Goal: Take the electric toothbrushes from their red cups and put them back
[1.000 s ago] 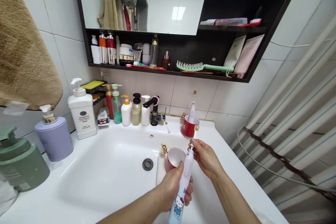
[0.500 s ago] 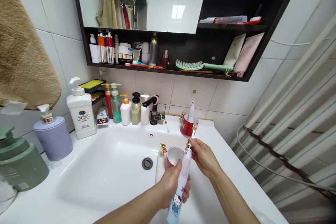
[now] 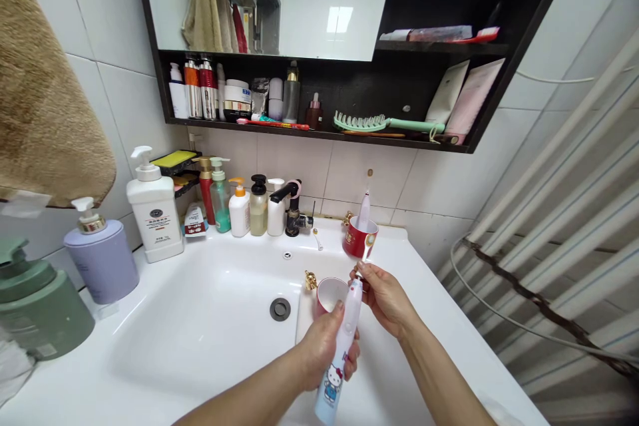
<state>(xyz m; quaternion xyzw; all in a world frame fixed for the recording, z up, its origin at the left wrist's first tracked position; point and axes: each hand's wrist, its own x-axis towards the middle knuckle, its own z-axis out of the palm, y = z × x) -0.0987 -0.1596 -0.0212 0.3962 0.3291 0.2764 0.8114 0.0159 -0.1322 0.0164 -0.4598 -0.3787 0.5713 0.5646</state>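
Note:
My left hand [image 3: 327,349] is wrapped round the handle of an electric toothbrush [image 3: 342,346], white and pale blue with a cartoon cat on it. At its top end, my right hand [image 3: 382,293] pinches the toothbrush head [image 3: 368,247], whose bristles point up and away. A thin metal shaft shows between head and handle; how far the head sits on it I cannot tell. Just behind my left hand stands a red cup [image 3: 332,294] with a white inside. Farther back, a second red cup [image 3: 357,239] holds another electric toothbrush [image 3: 365,210].
Beneath both hands is the white sink [image 3: 200,319] with its drain [image 3: 280,309]. A black faucet [image 3: 292,210] and several pump bottles [image 3: 239,210] line the back rim. Overhead hangs a dark shelf cabinet [image 3: 309,132]. White pipes [image 3: 559,266] run along the right.
The toothbrush handle and both hands have shifted very slightly to the left. My grips look the same.

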